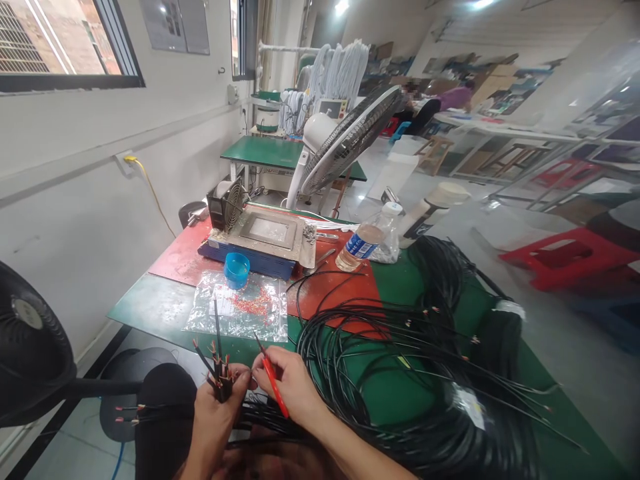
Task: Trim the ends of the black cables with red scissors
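My left hand (220,403) is wrapped round a bunch of black cables (218,375), whose stripped ends with reddish inner wires point upward. In my right hand (295,383) lies a slim red-handled tool (273,380) with a dark pointed tip; its exact kind is unclear. The right thumb and fingertips meet close to the left thumb, and whatever is between them is too small to make out. Just beyond the hands, a clear plastic bag (200,313) lies on the table with small reddish scraps on it. More black cables (330,360) lie coiled to the right.
Behind the bag stands a blue soldering pot (250,257) with a small fan (227,205). A blue tape ring (237,270), a labelled bottle (359,247) and a large tilted fan (345,143) are nearby. Black cable coils cover the table's right side. Another person sits far back.
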Tool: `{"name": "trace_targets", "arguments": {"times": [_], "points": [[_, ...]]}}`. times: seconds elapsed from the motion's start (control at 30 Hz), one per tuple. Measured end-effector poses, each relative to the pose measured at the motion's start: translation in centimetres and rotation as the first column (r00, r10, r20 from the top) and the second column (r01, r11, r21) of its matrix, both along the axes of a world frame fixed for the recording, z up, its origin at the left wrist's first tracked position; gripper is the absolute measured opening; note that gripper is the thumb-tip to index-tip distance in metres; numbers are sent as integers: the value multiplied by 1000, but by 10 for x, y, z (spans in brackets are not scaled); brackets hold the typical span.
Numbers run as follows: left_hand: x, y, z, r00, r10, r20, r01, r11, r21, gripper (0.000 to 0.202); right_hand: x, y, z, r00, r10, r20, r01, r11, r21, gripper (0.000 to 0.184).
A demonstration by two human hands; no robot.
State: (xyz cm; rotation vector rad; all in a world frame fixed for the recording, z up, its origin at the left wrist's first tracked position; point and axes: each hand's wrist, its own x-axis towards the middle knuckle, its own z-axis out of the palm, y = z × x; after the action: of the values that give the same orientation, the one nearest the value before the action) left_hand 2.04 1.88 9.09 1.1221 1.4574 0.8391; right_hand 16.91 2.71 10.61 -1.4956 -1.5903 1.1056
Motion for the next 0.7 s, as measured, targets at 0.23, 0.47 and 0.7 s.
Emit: {"name": "trace_targets", "arguments": {"times": [0.23, 0.47, 0.7], "points": [[-4, 0, -3, 992, -42, -115, 54, 993, 104, 29, -1, 0, -3, 1000, -11, 15, 11, 1000, -14, 11], [-8, -1, -13, 991, -91, -101, 107, 981, 165, 25, 2, 1, -7, 999, -12, -37, 10, 998, -56, 9], [1, -1, -1, 998, -28, 55, 27, 999, 29, 28, 1, 1, -13, 960, 48, -275, -57, 998, -25, 10]]}}
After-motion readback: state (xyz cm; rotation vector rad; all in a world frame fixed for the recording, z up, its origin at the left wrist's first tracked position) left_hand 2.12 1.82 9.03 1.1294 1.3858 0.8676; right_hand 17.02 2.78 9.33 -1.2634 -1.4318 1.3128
